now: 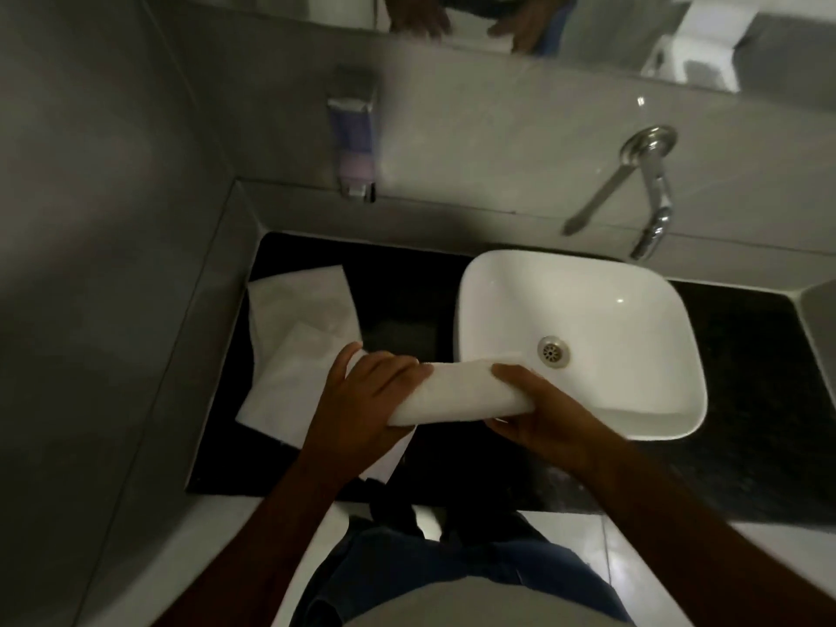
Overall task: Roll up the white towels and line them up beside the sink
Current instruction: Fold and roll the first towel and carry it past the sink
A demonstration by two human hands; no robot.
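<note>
A rolled white towel (457,391) is held level above the black counter (407,291), its right end over the rim of the white sink (583,341). My left hand (362,400) grips the roll's left end from above. My right hand (538,414) holds the right end from below. Left of the sink, flat white towels (303,319) lie overlapping on the counter, one partly hidden under my left hand, with a loose edge hanging near the counter's front.
A chrome wall tap (651,192) juts out over the sink's back right. A soap dispenser (355,138) is mounted on the tiled wall above the counter's left part. A mirror (452,20) runs along the top. A grey wall closes the left side.
</note>
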